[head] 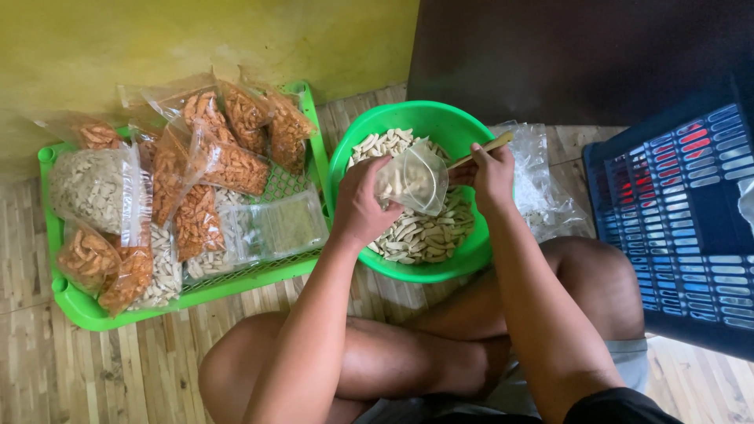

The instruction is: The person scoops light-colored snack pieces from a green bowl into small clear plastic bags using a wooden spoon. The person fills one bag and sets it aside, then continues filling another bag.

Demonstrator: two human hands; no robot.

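Note:
A round green bowl [408, 118] full of pale stick-shaped snacks [420, 235] sits on the floor in front of my crossed legs. My left hand [363, 202] holds a small clear plastic bag [415, 179] open over the bowl; some pale snacks are inside it. My right hand [491, 174] grips a wooden scoop handle [481, 149] whose end reaches into the bag's mouth.
A green slatted tray [75, 302] on the left holds several filled clear bags of orange and pale snacks [206, 169]. Loose empty plastic bags [542, 184] lie right of the bowl. A dark blue plastic crate [691, 228] stands at the right. A yellow wall runs behind.

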